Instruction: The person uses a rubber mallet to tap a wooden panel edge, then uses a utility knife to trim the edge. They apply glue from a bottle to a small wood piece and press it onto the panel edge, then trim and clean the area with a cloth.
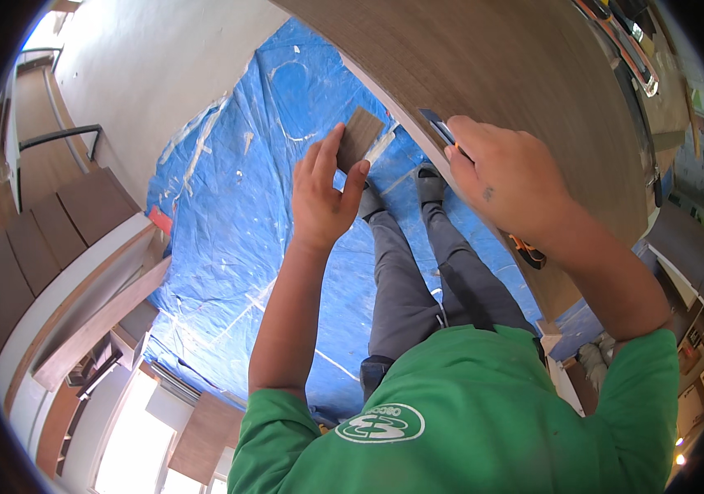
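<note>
My left hand (327, 193) holds a small flat brown wood-grain piece (361, 138) between thumb and fingers, out over the blue sheet. In my right hand (516, 169) is a utility knife (436, 123), its dark blade pointing up and left toward the piece. Knife and piece are apart. The right hand is by the edge of a large wood-grain board (483, 66); its fingers wrap the handle and hide most of it. Below the right wrist, an orange-and-black object (528, 252) shows at the board's edge, partly covered.
A creased blue plastic sheet (212, 239) covers the floor under my feet. Hand tools (619, 45) lie on the board's far right side. Brown panels (55, 222) stand at the left beside a pale wall (171, 58). Shelving (701, 354) is at the lower right.
</note>
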{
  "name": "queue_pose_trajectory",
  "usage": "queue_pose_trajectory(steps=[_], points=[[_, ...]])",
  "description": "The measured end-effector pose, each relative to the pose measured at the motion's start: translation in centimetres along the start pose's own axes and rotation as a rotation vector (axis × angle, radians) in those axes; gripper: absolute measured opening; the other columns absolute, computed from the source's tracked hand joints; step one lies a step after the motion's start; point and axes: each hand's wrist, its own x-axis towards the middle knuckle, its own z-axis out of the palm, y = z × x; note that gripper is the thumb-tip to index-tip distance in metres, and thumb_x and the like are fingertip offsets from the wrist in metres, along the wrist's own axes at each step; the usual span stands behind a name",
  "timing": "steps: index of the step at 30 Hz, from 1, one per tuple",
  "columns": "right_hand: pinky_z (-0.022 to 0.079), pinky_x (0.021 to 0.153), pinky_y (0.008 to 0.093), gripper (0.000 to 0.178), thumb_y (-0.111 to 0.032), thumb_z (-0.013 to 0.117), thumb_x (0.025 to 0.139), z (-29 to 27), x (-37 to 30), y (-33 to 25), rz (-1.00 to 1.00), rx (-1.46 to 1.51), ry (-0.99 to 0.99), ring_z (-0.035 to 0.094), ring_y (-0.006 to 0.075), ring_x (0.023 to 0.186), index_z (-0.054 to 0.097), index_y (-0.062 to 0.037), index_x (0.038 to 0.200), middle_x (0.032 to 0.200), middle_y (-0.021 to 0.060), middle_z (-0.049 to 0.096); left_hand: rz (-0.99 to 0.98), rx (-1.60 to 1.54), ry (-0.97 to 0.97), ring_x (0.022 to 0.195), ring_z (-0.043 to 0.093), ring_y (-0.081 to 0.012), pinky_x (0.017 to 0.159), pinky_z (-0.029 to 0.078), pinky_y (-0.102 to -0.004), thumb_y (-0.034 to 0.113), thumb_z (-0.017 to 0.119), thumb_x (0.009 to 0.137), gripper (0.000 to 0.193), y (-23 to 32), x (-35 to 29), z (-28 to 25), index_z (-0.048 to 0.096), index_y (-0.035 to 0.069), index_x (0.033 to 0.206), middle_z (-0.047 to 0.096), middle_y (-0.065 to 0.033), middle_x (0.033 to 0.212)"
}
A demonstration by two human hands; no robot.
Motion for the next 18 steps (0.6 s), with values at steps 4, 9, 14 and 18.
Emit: queue_pose_trajectory(steps=[4,9,14,18], points=[[0.056,0.067,0.0534,0.011,-0.014,0.063,0.094,0.4,1.2,-0.3,-0.071,-0.053,0.018,0.070,0.0435,0.076,0.061,-0.0035,0.097,0.081,0.0202,0.071,-0.102,-0.088,0.012,0.093,0.066,-0.0304,0.087,0.049,-0.0413,0.019,0.077,0.092,0.058,-0.1,-1.8,0.5,0.058,0.001,0.143,0.070,-0.0138,0.108],[0.057,0.068,0.0521,0.012,-0.014,0.063,0.094,0.7,1.9,-0.6,-0.083,-0.108,0.006,0.071,0.0431,0.076,0.062,-0.0033,0.098,0.080,0.0202,0.071,-0.162,-0.093,0.011,0.095,0.066,-0.0297,0.088,0.050,-0.0410,0.019,0.078,0.091,0.057,-1.7,-5.1,1.6,0.059,0.002,0.142,0.071,-0.0142,0.112],[0.055,0.071,0.0536,0.014,-0.015,0.060,0.096,0.4,2.1,-1.0,-0.061,-0.146,-0.043,0.070,0.0433,0.077,0.062,-0.0025,0.100,0.082,0.0210,0.071,-0.250,-0.120,0.012,0.096,0.067,-0.0307,0.089,0.051,-0.0417,0.020,0.078,0.091,0.056,-2.7,-7.6,2.5,0.059,0.002,0.141,0.072,-0.0156,0.115],[0.054,0.071,0.0546,0.015,-0.016,0.059,0.097,0.1,2.2,-1.1,-0.070,-0.146,-0.075,0.069,0.0435,0.078,0.061,-0.0017,0.101,0.083,0.0209,0.070,-0.279,-0.167,0.012,0.094,0.067,-0.0312,0.086,0.051,-0.0422,0.021,0.078,0.092,0.057,-3.2,-8.9,3.0,0.060,0.001,0.141,0.072,-0.0162,0.110]])
